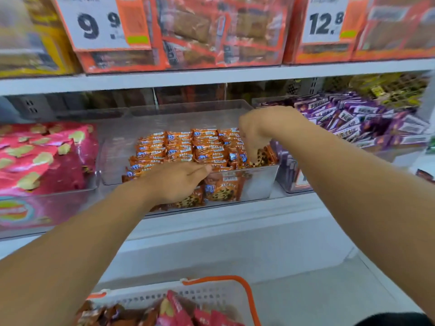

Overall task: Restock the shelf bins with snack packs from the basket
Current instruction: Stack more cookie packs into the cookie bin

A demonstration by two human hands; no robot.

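Clear bin (pixel 254 184), middle shelf: orange packs (pixel 179 149) in upright rows, left hand (pixel 175 182) laid flat bracing the front row, right hand (pixel 255 135) curled, pinching 1 pack (pixel 260 158) into the right-end gap; basket (pixel 211 292) below holds more.

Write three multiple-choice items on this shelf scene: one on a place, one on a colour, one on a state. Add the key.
1. The clear bin of orange cookie packs sits between:
A. pink and purple packs
B. two yellow boxes
C. two baskets

2. The basket handle is:
A. blue
B. orange
C. black

3. The right hand is:
A. flat on the shelf
B. down among the packs at the bin's right end
C. inside the basket

Key: 1 A, pink packs lie left and purple packs right; 2 B, an orange loop; 3 B, its fingers reach down into the bin.
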